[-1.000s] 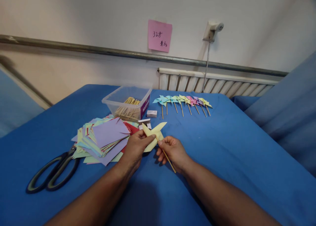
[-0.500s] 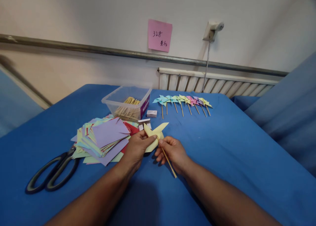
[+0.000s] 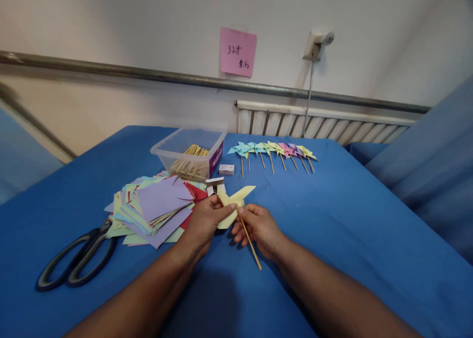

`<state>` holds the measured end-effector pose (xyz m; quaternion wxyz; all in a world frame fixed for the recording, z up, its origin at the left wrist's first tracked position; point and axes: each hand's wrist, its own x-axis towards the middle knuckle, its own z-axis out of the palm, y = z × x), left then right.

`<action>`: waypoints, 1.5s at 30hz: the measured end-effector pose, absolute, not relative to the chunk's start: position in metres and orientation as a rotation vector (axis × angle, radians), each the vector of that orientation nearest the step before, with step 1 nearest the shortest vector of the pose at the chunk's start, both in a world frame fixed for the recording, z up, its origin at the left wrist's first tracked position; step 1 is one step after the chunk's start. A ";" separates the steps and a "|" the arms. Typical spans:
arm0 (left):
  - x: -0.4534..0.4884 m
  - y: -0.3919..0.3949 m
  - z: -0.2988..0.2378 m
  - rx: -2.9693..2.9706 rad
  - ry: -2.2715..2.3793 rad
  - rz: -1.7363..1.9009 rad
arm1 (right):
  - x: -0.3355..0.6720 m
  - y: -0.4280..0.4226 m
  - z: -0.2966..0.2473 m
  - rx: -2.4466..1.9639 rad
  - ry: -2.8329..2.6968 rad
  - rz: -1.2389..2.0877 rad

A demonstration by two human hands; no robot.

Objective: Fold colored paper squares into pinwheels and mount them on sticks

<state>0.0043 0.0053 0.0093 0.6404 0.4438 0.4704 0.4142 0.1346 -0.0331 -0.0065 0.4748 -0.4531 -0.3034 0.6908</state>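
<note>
Between my hands is a pale yellow paper pinwheel (image 3: 242,194) on a thin wooden stick (image 3: 252,247). My left hand (image 3: 209,219) pinches the paper near its middle, thumb on top. Closed at the same spot, my right hand (image 3: 258,227) has its thumb and forefinger where the stick meets the paper. The stick slants down toward me, its lower end free. My fingertips hide the pinwheel's centre. Just behind the left hand stands a small opened box (image 3: 215,182), partly covered by the paper.
Left of my hands lie a pile of coloured paper sheets (image 3: 155,205) and black-handled scissors (image 3: 77,261). Behind them a clear plastic tub (image 3: 173,153) holds wooden sticks, beside a small white box (image 3: 226,169). A row of several paper pinwheels (image 3: 273,150) lies toward the back of the blue-covered table (image 3: 332,219).
The pinwheel has turned slightly in my fingers, its upper blades shifting right and the stick's lower end swinging a little left. Both hands stay almost in place.
</note>
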 end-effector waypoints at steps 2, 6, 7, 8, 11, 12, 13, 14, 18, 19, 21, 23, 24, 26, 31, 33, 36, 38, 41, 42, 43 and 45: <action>0.004 0.005 0.010 1.024 1.070 0.937 | 0.134 -0.033 -0.008 -1.099 -0.745 1.686; 0.004 0.004 0.008 1.039 1.085 0.941 | 0.133 -0.032 -0.011 -1.080 -0.754 1.670; 0.004 0.004 0.008 1.040 1.087 0.943 | 0.133 -0.032 -0.011 -1.080 -0.755 1.665; 0.004 0.004 0.007 1.040 1.085 0.945 | 0.133 -0.032 -0.012 -1.081 -0.757 1.663; 0.004 0.004 0.008 1.040 1.071 0.942 | 0.133 -0.032 -0.013 -1.088 -0.759 1.658; 0.004 0.004 0.008 1.040 1.069 0.940 | 0.133 -0.032 -0.014 -1.088 -0.762 1.656; 0.004 0.004 0.008 1.042 1.070 0.937 | 0.133 -0.032 -0.014 -1.088 -0.764 1.653; 0.004 0.004 0.008 1.044 1.072 0.938 | 0.133 -0.031 -0.015 -1.086 -0.766 1.650; 0.003 0.003 0.006 1.047 1.058 0.939 | 0.133 -0.031 -0.016 -1.090 -0.776 1.646; 0.003 0.003 0.006 1.045 1.047 0.933 | 0.133 -0.031 -0.015 -1.094 -0.779 1.645; 0.003 0.003 0.005 1.041 1.033 0.915 | 0.133 -0.032 -0.014 -1.101 -0.784 1.642; 0.003 0.002 0.005 1.038 1.035 0.904 | 0.133 -0.032 -0.013 -1.103 -0.786 1.642; 0.004 0.002 0.005 1.039 1.039 0.902 | 0.133 -0.033 -0.012 -1.102 -0.787 1.645; 0.004 0.002 0.006 1.047 1.040 0.895 | 0.133 -0.033 -0.012 -1.094 -0.791 1.653; 0.003 0.002 0.006 1.068 1.059 0.878 | 0.134 -0.033 -0.015 -1.078 -0.799 1.653; 0.002 0.002 0.006 1.067 1.078 0.883 | 0.134 -0.033 -0.014 -1.079 -0.801 1.655; 0.003 0.004 0.007 1.056 1.093 0.888 | 0.134 -0.033 -0.013 -1.093 -0.796 1.654; 0.003 0.005 0.007 1.051 1.089 0.882 | 0.133 -0.034 -0.013 -1.099 -0.795 1.652; 0.004 0.005 0.005 1.047 1.095 0.892 | 0.133 -0.033 -0.014 -1.078 -0.798 1.651; 0.004 0.004 0.004 1.043 1.096 0.901 | 0.133 -0.033 -0.014 -1.074 -0.797 1.646; 0.004 0.004 0.004 1.034 1.094 0.915 | 0.133 -0.033 -0.015 -1.075 -0.794 1.638; 0.004 0.004 0.004 1.003 1.084 0.946 | 0.131 -0.033 -0.018 -1.088 -0.788 1.616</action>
